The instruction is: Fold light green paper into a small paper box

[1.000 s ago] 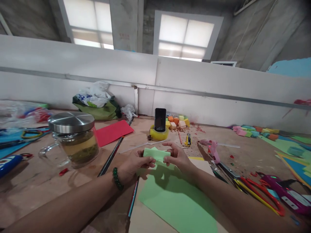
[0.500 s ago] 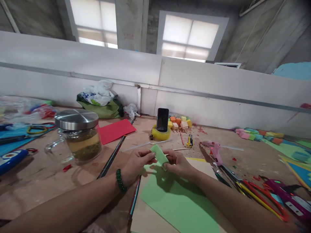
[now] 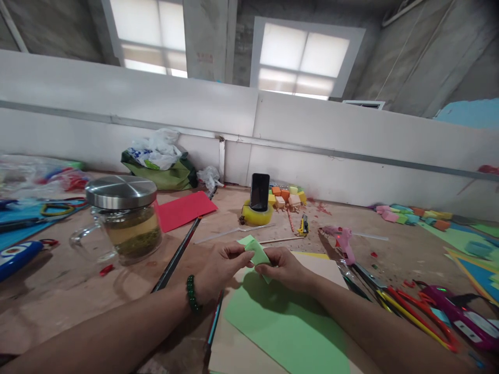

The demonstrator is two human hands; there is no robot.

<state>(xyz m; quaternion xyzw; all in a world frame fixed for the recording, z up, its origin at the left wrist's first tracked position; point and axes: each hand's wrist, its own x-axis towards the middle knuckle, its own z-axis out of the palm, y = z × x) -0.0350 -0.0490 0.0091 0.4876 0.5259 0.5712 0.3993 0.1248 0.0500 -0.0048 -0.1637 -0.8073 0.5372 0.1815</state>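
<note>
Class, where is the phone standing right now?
The phone stands upright in a yellow tape roll at the table's far middle, just left of the coloured foam blocks.

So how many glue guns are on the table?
2. A pink glue gun lies right of the hands, behind the scissors; a purple glue gun lies at the far right edge. Clutter may hide more.

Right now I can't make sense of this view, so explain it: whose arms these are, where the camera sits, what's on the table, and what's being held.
The camera is worn on a person's head, looking forward and down, so both arms are that person's own. The left hand, with a green bead bracelet on its wrist, and the right hand pinch a small folded light-green paper piece together. Beneath lies a large light-green paper sheet. On the brown wooden table stand a glass tea jar with a steel lid and a black phone; a pink glue gun lies to the right.
</note>
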